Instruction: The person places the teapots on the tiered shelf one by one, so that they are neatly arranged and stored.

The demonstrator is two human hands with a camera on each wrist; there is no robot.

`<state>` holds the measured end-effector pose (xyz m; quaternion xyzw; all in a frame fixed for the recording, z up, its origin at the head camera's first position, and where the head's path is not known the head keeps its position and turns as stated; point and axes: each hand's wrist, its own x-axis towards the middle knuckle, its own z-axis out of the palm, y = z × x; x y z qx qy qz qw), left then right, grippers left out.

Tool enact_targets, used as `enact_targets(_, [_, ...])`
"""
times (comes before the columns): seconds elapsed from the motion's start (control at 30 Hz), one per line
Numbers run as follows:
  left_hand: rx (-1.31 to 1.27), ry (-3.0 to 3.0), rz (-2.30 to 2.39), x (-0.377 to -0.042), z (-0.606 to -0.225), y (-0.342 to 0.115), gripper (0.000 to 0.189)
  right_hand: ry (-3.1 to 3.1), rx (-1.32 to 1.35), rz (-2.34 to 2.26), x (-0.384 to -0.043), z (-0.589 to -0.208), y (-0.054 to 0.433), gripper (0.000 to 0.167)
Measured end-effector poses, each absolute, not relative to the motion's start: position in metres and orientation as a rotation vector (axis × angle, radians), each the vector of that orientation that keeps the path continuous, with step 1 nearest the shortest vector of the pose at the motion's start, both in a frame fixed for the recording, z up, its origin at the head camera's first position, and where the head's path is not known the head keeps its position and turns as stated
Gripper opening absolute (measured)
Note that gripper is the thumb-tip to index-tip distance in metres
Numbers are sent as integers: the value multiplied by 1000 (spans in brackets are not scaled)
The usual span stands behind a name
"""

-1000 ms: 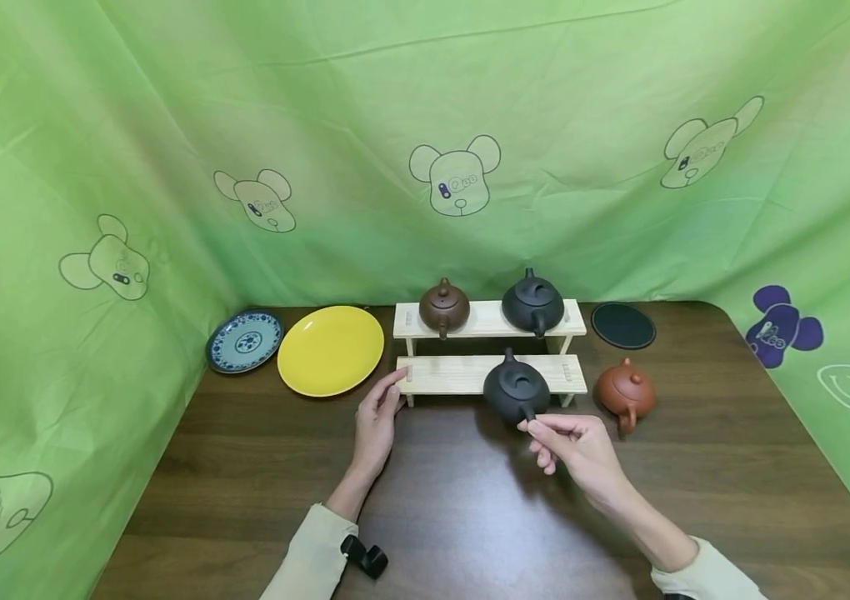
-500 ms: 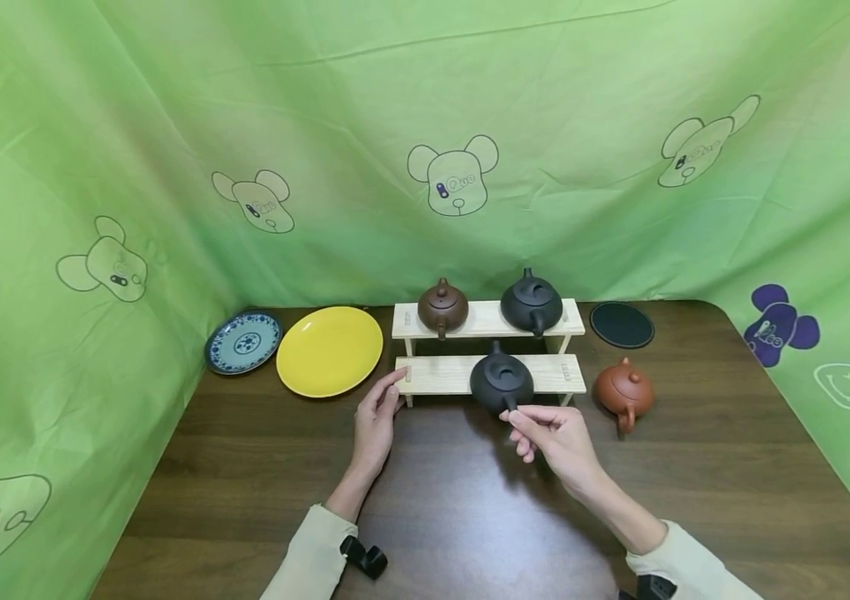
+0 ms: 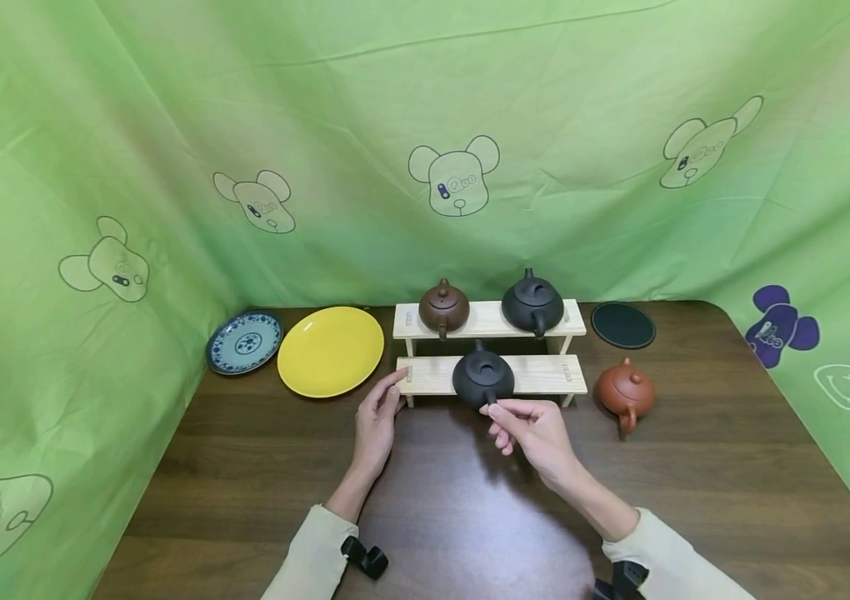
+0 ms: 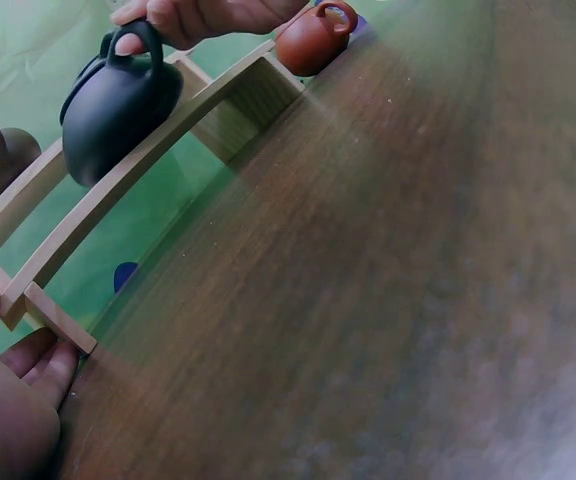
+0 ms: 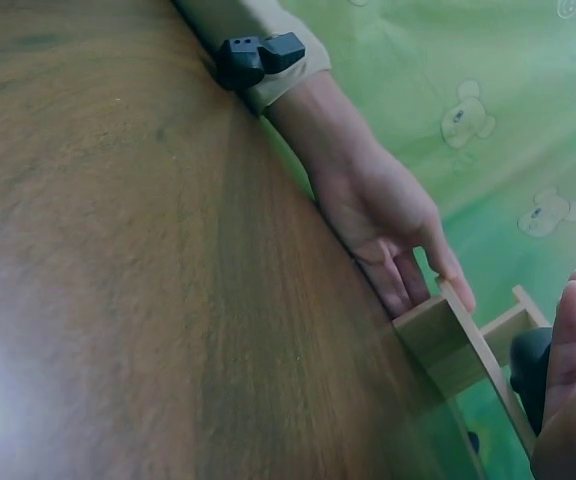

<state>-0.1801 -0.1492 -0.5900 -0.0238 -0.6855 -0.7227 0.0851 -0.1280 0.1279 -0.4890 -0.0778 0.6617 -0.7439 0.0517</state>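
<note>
My right hand [image 3: 533, 437] pinches the handle of a black teapot [image 3: 482, 379] between thumb and fingers. The pot is upright over the middle of the lower shelf of a two-step wooden stand [image 3: 425, 375], its spout pointing to the back. In the left wrist view the black teapot [image 4: 118, 110] overlaps the shelf's front edge. At the stand's left end my left hand [image 3: 375, 421] holds the lower step; in the right wrist view one digit of the left hand [image 5: 383, 205] lies on the board and others are at the leg.
On the upper shelf stand a brown teapot [image 3: 443, 308] and another black teapot [image 3: 533, 304]. A reddish teapot [image 3: 625, 392] and a dark round mat [image 3: 623, 325] are to the right. Leftward lie a yellow plate [image 3: 331, 352] and a blue patterned plate [image 3: 245, 342]. Green cloth [image 3: 335, 108] hangs behind.
The right hand has carried the black teapot leftward along the lower shelf, slightly toward the back. My left hand has kept its place at the stand's end.
</note>
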Motion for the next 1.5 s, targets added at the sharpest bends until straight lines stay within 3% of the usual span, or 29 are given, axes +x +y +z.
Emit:
enact_targets(0.67, [-50,-2046,-2184,-178,-587,-150,30,1970,-90,-2320,-141,-487,94,28])
enact_targets(1.5, [-72,-2065,-2133,-179,-587,-150,33,1986,-115,-2344,-152,-494,69,22])
